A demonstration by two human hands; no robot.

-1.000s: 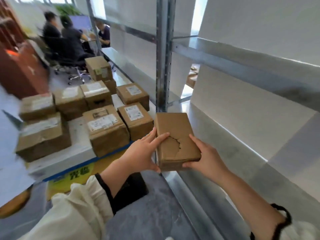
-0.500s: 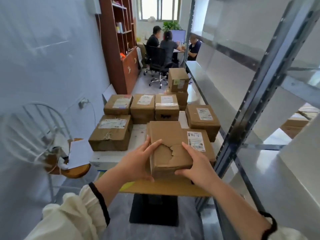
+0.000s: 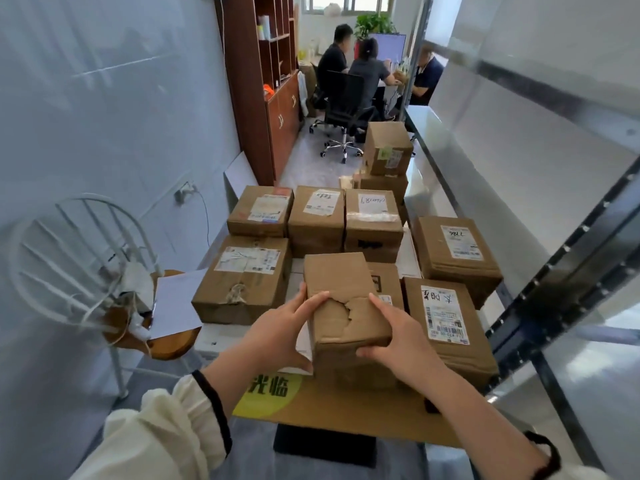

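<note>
A small brown cardboard box (image 3: 337, 289) with a torn top is held between both hands over the near edge of the parcel table (image 3: 346, 408). My left hand (image 3: 280, 332) grips its left side, fingers curled over the top edge and thumb low on the front. My right hand (image 3: 398, 336) grips the right side with the thumb under the front face. Whether the box rests on the table or hangs just above it I cannot tell.
Several labelled parcels (image 3: 242, 278) cover the table, one (image 3: 446, 323) close to the right of the held box. A metal rack upright (image 3: 568, 271) and shelf run along the right. A white chair (image 3: 83, 271) stands left. Three people sit at a desk far back.
The view has swung left from the metal rack to the parcel table. Both hands have carried the torn box from the rack shelf over to the table's near edge and lowered it.
</note>
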